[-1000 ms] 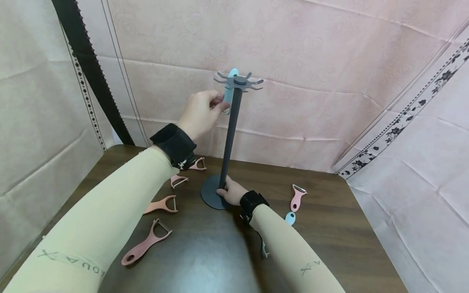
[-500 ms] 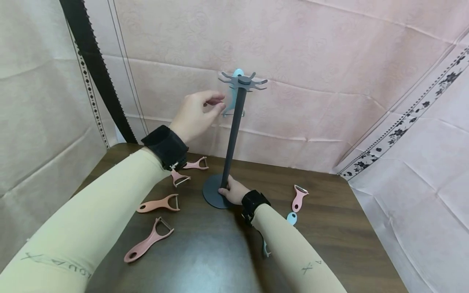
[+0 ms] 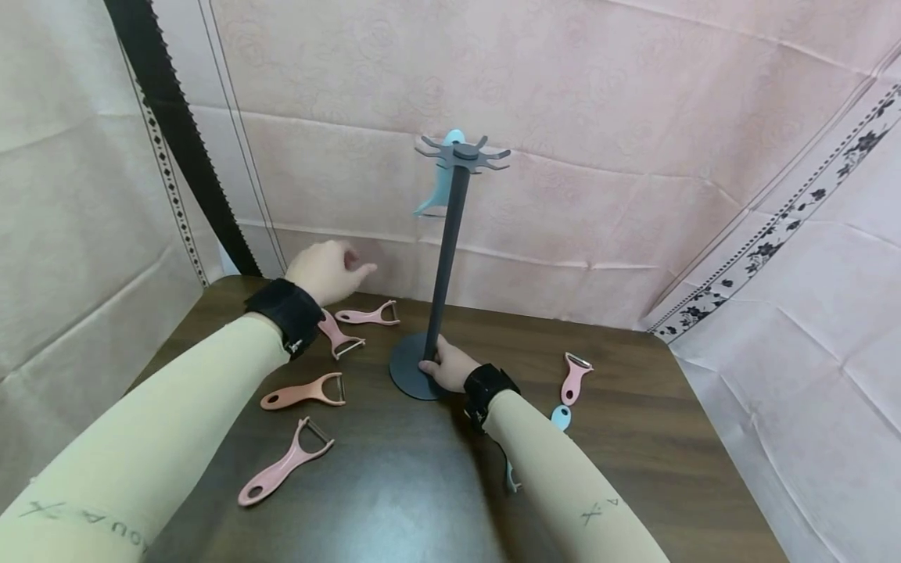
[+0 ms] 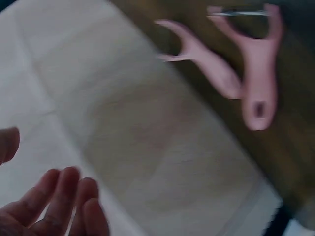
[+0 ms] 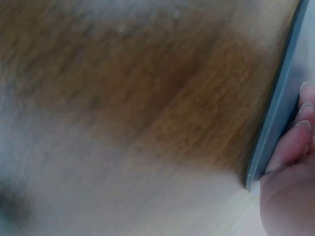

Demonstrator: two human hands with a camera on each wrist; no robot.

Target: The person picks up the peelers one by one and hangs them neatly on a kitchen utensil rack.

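A dark grey stand (image 3: 445, 258) with a round base (image 3: 408, 367) and hook arms on top rises from the brown table (image 3: 633, 438). A blue peeler (image 3: 439, 176) hangs from one hook. My right hand (image 3: 445, 366) grips the pole's foot at the base (image 5: 280, 108). My left hand (image 3: 327, 270) hovers empty with relaxed fingers (image 4: 59, 201) above two pink peelers (image 3: 366, 316) (image 4: 256, 64) at the table's back left.
More pink peelers lie on the left of the table (image 3: 303, 392) (image 3: 281, 467), another pink one (image 3: 572, 378) and a blue one (image 3: 558, 420) on the right. Pale pink cloth (image 3: 633, 156) hangs behind and beside the table.
My left hand let go of the blue peeler, which now hangs on the hook, and dropped down and left toward the table. The right hand stayed on the base.
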